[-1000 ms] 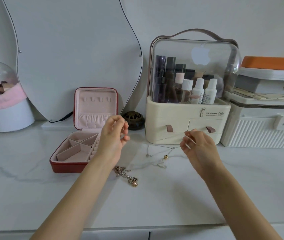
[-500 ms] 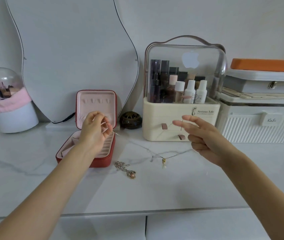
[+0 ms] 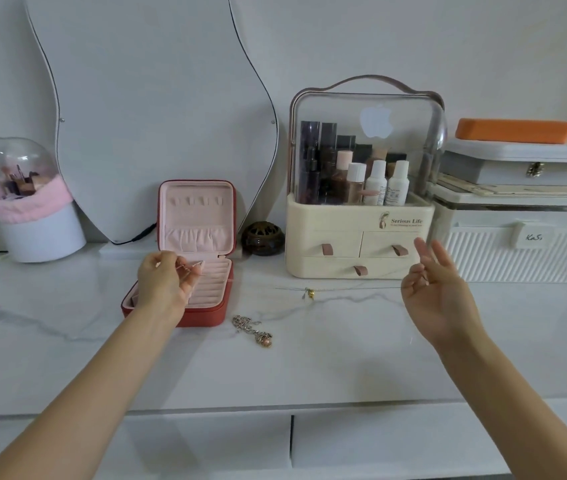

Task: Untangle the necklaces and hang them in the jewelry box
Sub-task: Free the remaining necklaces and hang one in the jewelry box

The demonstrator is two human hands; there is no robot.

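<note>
A thin silver necklace with a small gold pendant (image 3: 309, 293) is stretched nearly straight above the counter between my two hands. My left hand (image 3: 168, 282) pinches one end over the front of the open red jewelry box (image 3: 174, 317), which has a pink lining and an upright lid with small hooks. At the right, my right hand (image 3: 438, 292) holds the other end between thumb and a finger, with the other fingers spread. A second necklace (image 3: 251, 330) lies bunched on the counter in front of the box, untouched.
A cream cosmetics organiser (image 3: 358, 244) with a clear lid stands behind the chain. A dark round pot (image 3: 263, 239) sits beside the box. White storage cases (image 3: 524, 251) are at the right, a curved mirror (image 3: 150, 109) and a domed brush holder (image 3: 33, 216) at the left.
My hands have drawn apart, the left towards the jewelry box and the right further right. The thin chain went from sagging on the counter to nearly taut.
</note>
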